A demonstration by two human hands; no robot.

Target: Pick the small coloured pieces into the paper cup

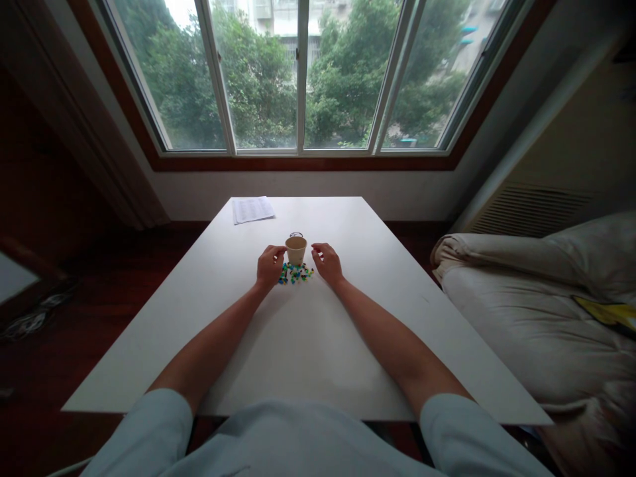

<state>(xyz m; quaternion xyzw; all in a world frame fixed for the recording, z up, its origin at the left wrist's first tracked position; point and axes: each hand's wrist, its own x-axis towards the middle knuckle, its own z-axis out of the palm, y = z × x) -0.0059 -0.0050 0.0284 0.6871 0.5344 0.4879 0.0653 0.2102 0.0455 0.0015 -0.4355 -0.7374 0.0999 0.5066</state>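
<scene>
Hands flank the cup [296, 251] at frame centre, with coloured bits [295, 273] heaped just below it.
Your left hand [271, 265] is curled, fingertips at the cup's side, but I can't tell if it grips. Your right hand [327, 263] is half-open, apart, seemingly empty. Likely best: steady the cup, wrists low. White table [308, 344], paper [253, 209] upper left, window [303, 73] above, bedding [536, 291] at right.

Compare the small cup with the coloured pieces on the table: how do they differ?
The cup is one plain beige thing standing upright; the coloured pieces are many, tiny, blue, green and yellow, lying in a loose cluster. The cup stands farther from the person; the pieces lie just in front of it. Both rest on the white table between the left hand and right hand.
</scene>
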